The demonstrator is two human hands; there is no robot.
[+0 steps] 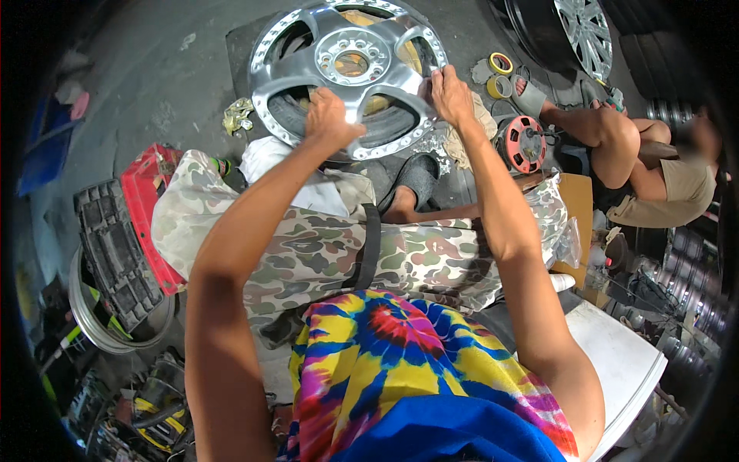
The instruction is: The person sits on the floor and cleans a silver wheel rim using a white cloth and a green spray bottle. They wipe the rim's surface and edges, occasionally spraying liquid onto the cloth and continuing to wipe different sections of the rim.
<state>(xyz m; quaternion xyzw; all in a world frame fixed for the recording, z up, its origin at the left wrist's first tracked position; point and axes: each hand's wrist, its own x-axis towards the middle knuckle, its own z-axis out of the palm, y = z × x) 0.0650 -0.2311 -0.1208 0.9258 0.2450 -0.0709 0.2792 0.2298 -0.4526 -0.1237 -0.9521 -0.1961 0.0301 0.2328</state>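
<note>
A silver alloy wheel rim (350,96) with broad polished spokes and holes around its edge lies at the far middle, in front of my knees. My left hand (329,119) grips a lower-left spoke, fingers curled into the opening and thumb stretched along the metal. At the right outer edge my right hand (452,94) is closed over the rim, fingertips on the face near a spoke end. A dark tyre-like ring shows through the openings under the rim. Whatever may lie under my left palm is hidden.
Tape rolls (500,73) and a red cable reel (523,141) sit to the right. Beyond them a person (654,162) sits low near another wheel (583,35). At left stand a red toolbox (150,208) and a bare rim (88,312). A white cloth (269,160) lies near my legs.
</note>
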